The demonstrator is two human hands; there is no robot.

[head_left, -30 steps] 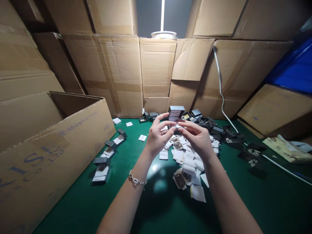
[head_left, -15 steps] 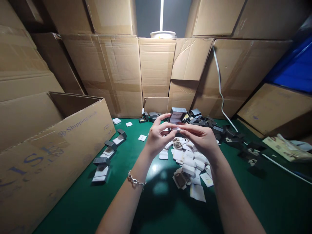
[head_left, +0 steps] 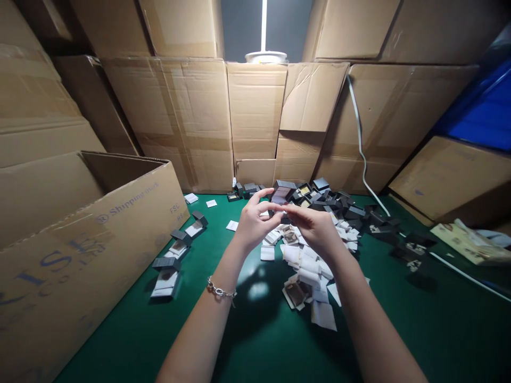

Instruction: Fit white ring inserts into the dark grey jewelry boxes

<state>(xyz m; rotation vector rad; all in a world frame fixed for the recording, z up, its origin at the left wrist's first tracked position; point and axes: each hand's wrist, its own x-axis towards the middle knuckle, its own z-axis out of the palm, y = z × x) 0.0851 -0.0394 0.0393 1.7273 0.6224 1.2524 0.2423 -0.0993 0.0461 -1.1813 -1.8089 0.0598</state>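
Note:
A small black jewelry box (head_left: pixel 284 190) with its lid tipped up is held between both hands above the green table. The lid's pale lining faces me, and the lower part is mostly hidden by fingers. My left hand (head_left: pixel 254 226) grips the box from the left, index finger raised beside the lid and thumb at the front. From the right, my right hand (head_left: pixel 315 229) has its fingers pressed together at the box's front. Whatever lies under those fingertips is hidden. Below the hands spreads a pile of white padded inserts (head_left: pixel 309 260) and a loose insert frame (head_left: pixel 294 294).
Several open black boxes with white linings (head_left: pixel 165 282) stand in a row at left, beside a large open carton (head_left: pixel 99 239). More black boxes (head_left: pixel 339 205) are heaped behind my right hand. A white cable (head_left: pixel 361 143) runs down the right; stacked cartons (head_left: pixel 191 117) wall the back.
Both hands and the box have shifted slightly left, and the box's lid has turned a little. My right hand has tilted, its fingers now lying flatter over the box's front.

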